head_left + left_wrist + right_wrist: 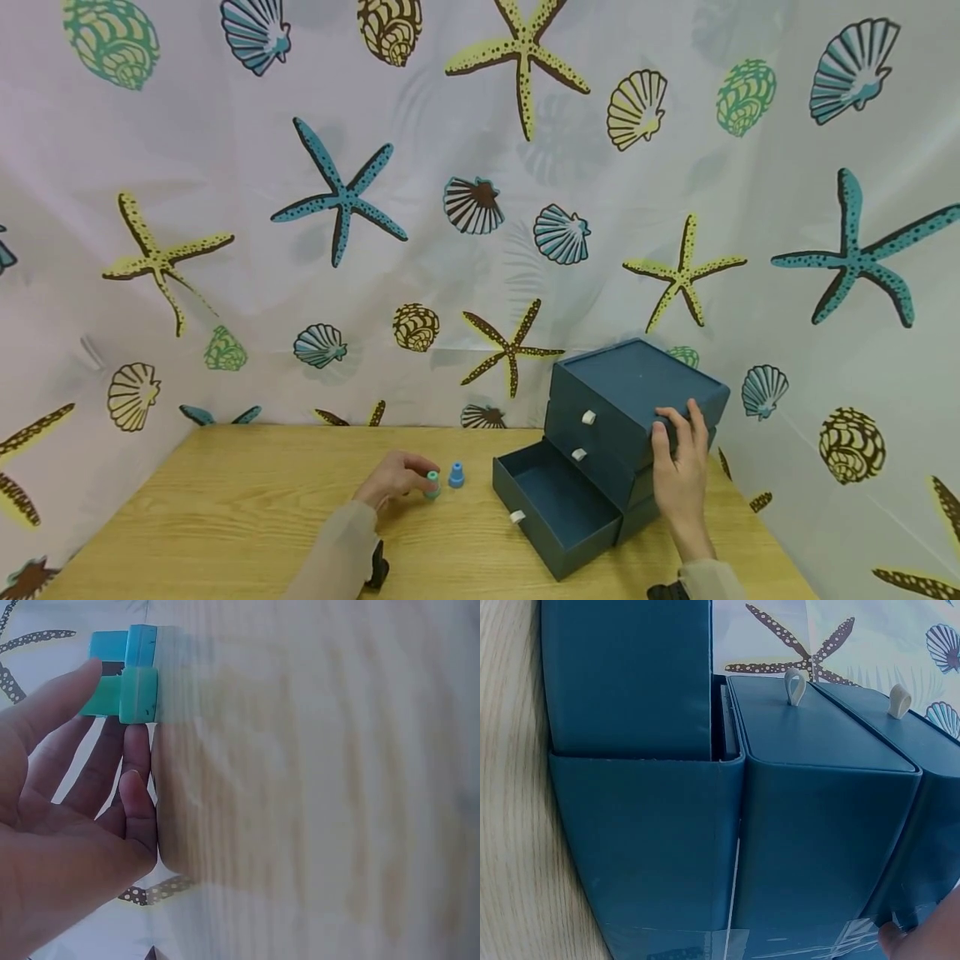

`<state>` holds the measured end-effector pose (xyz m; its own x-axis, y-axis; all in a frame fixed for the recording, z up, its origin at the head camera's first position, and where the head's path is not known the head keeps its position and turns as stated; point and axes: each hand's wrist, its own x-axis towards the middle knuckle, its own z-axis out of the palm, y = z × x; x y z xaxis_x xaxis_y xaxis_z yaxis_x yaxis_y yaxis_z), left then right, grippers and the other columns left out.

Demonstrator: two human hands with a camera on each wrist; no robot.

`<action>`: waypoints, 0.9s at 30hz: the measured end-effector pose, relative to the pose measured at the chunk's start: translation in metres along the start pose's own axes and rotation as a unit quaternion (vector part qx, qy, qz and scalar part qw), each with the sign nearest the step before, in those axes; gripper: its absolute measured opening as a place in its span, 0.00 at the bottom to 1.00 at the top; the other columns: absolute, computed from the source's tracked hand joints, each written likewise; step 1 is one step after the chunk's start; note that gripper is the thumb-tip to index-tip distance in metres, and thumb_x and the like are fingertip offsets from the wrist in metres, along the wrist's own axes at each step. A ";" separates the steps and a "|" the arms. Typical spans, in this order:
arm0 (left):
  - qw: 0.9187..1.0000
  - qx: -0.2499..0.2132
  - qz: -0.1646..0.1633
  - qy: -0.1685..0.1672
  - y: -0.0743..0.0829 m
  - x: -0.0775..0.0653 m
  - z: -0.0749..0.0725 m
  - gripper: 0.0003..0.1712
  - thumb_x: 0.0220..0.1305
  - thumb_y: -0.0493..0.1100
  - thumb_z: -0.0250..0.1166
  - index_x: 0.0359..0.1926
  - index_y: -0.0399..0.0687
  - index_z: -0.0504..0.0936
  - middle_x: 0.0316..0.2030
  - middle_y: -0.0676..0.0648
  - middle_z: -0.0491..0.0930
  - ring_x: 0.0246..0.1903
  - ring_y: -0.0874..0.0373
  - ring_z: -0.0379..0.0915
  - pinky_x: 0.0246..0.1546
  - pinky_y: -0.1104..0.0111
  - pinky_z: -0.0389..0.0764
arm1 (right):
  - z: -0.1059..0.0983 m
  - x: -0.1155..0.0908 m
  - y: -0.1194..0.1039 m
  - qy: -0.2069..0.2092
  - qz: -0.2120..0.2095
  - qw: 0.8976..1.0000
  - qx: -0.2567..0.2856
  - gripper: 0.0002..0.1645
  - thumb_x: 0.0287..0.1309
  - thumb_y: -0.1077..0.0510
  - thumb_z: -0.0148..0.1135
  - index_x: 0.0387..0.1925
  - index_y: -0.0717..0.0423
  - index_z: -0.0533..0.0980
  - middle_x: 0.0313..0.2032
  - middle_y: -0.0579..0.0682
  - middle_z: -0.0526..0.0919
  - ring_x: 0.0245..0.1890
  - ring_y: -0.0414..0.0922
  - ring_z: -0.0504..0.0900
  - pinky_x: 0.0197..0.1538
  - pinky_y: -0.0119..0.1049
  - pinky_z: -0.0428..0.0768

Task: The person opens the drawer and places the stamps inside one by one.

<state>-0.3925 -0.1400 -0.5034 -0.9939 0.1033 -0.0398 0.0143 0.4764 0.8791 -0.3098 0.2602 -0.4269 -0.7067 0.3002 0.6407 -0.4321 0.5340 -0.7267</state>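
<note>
My left hand (pixel 401 477) pinches a small green stepped piece (pixel 432 485) with a narrow top and wider base, upright on the table. In the left wrist view the thumb lies on the green piece's (pixel 139 695) narrow part, with fingers behind it. Right beside it stands a blue piece (pixel 457 475) of the same shape. To the right is a dark blue three-drawer box (pixel 645 379), its bottom drawer (pixel 558 492) pulled out and bare inside. My right hand (pixel 681 467) rests on the box's top near edge, fingers extended over the lid.
The wooden table (pixel 247 508) runs back to a curtain (pixel 420 275) printed with starfish and shells. White loop tabs mark each drawer, one being the top drawer's tab (pixel 588 417). The pulled-out drawer juts toward the table's front.
</note>
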 end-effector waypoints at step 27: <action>0.983 -0.167 0.050 -0.050 0.021 -0.011 0.009 0.21 0.64 0.38 0.66 0.57 0.37 0.78 0.52 0.37 0.79 0.46 0.48 0.80 0.49 0.52 0.82 | 0.002 0.004 0.004 -0.001 0.002 1.000 -0.007 0.19 0.75 0.49 0.47 0.60 0.50 0.71 0.77 0.51 0.45 0.76 0.60 0.44 0.64 0.71 0.56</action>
<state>-0.3803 -0.1234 -0.4882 -0.9732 0.2291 0.0224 0.0578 0.1488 0.9872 -0.3149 0.2619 -0.4276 -0.7094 0.3006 0.6375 -0.4220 0.5433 -0.7257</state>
